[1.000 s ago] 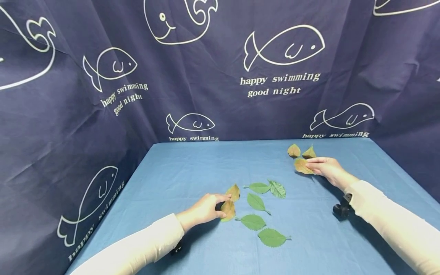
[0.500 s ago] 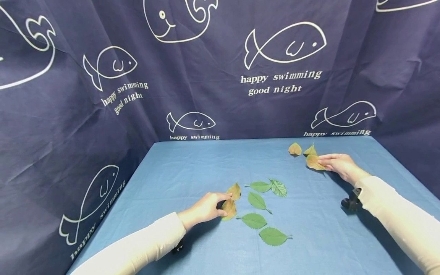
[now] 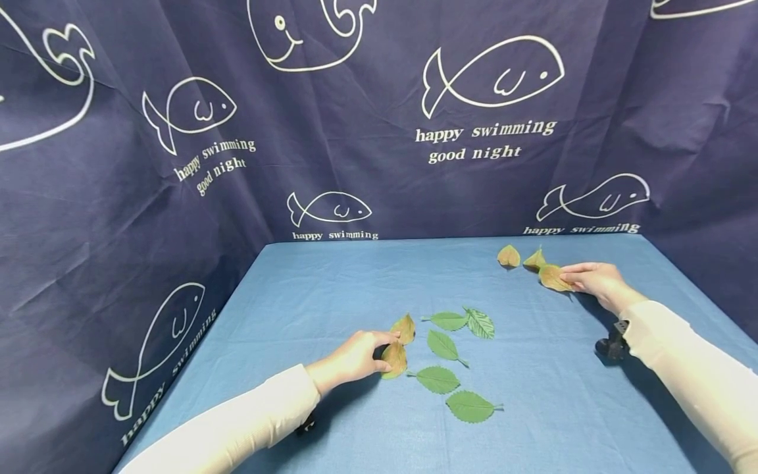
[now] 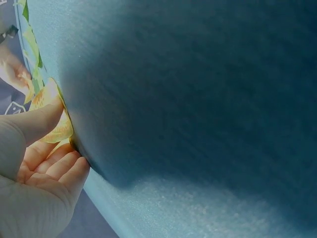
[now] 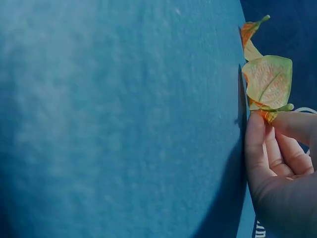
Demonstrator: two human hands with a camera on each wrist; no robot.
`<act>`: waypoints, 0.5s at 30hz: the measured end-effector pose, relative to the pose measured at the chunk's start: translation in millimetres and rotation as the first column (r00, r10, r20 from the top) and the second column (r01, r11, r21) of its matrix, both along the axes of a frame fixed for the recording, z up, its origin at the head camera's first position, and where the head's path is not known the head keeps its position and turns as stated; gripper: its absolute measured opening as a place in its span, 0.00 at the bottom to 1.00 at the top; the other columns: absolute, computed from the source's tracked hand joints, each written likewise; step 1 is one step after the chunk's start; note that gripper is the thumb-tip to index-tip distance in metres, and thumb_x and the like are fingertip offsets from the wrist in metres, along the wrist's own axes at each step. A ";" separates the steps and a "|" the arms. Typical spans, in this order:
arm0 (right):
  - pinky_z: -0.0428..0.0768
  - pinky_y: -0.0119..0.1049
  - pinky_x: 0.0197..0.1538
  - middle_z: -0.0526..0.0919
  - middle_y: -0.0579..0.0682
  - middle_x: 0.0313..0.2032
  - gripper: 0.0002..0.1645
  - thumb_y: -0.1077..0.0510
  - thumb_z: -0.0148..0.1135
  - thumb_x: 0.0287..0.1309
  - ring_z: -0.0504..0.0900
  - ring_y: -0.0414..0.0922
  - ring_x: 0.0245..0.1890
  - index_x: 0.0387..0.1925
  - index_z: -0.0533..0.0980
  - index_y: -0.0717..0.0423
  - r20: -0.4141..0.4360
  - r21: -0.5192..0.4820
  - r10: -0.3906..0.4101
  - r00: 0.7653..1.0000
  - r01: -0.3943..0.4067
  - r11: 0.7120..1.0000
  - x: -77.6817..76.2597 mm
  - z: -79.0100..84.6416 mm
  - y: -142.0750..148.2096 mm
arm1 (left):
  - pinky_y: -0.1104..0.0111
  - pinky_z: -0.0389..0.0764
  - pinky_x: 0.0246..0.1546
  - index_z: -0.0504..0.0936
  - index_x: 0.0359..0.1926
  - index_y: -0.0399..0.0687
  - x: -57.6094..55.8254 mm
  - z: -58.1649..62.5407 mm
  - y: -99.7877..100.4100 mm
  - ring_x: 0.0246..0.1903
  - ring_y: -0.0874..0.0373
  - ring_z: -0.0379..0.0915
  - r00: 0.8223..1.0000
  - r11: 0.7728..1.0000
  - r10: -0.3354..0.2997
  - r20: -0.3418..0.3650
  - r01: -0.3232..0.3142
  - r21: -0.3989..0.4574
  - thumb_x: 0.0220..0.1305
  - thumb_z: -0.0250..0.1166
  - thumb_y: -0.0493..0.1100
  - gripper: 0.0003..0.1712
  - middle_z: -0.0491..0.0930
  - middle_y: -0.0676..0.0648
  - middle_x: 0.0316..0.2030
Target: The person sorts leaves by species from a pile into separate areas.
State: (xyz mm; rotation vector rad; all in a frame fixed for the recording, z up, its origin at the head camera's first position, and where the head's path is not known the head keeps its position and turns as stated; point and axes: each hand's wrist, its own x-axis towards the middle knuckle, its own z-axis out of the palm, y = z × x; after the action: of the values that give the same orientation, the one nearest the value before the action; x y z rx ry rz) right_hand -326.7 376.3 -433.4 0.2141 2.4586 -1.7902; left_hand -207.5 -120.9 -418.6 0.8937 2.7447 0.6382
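Observation:
My right hand pinches a yellow-brown artificial leaf by its right edge, close over the cloth. Just behind that leaf lies a folded yellow-green leaf, and another yellowish leaf rests to its left. Nearer the middle, my left hand rests at two yellow-brown leaves. Its thumb lies over the nearer leaf, while the index fingertip touches the farther leaf. Thumb and index finger are spread apart. Right of this hand lie several green leaves.
Blue cloth covers the table. Dark blue curtains with white fish drawings hang behind and at both sides. A dark device is worn under the right wrist.
My right hand has moved right and slightly away, taking its leaf from in front of the two far leaves to their right. My left hand has stayed in place.

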 end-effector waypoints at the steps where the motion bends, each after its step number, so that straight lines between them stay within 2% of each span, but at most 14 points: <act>1: 0.80 0.20 0.34 0.82 0.26 0.24 0.17 0.60 0.66 0.59 0.79 0.23 0.27 0.22 0.80 0.32 -0.003 0.002 -0.005 1.000 0.005 1.000 -0.5 0.4 0.8 | 0.59 0.73 0.62 0.78 0.61 0.47 -0.3 -0.4 -0.2 0.65 0.51 0.68 1.000 1.000 -0.001 -0.004 0.001 -0.002 0.57 0.71 0.39 0.28 0.73 0.49 0.64; 9: 0.81 0.21 0.32 0.80 0.25 0.19 0.19 0.62 0.65 0.59 0.79 0.24 0.25 0.20 0.80 0.32 0.003 0.059 -0.085 0.996 0.085 0.995 -5.1 1.5 7.2 | 0.60 0.74 0.62 0.77 0.61 0.46 -2.0 -1.9 -0.5 0.64 0.51 0.68 1.000 1.000 -0.009 -0.024 0.008 -0.020 0.57 0.71 0.40 0.29 0.73 0.49 0.64; 15: 0.81 0.21 0.31 0.79 0.24 0.18 0.17 0.62 0.65 0.59 0.79 0.23 0.24 0.22 0.81 0.34 0.021 0.078 -0.099 0.995 0.097 0.992 -7.2 1.1 11.6 | 0.59 0.74 0.62 0.77 0.61 0.46 -1.7 -0.6 -0.4 0.64 0.50 0.68 1.000 1.000 -0.007 -0.014 0.007 -0.017 0.57 0.71 0.40 0.29 0.73 0.49 0.64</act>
State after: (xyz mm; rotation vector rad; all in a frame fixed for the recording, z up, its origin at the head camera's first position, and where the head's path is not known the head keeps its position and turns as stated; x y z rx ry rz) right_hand -333.9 387.9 -432.3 0.3661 2.5435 -1.7196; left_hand -209.2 -121.3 -419.2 0.9075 2.7540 0.6086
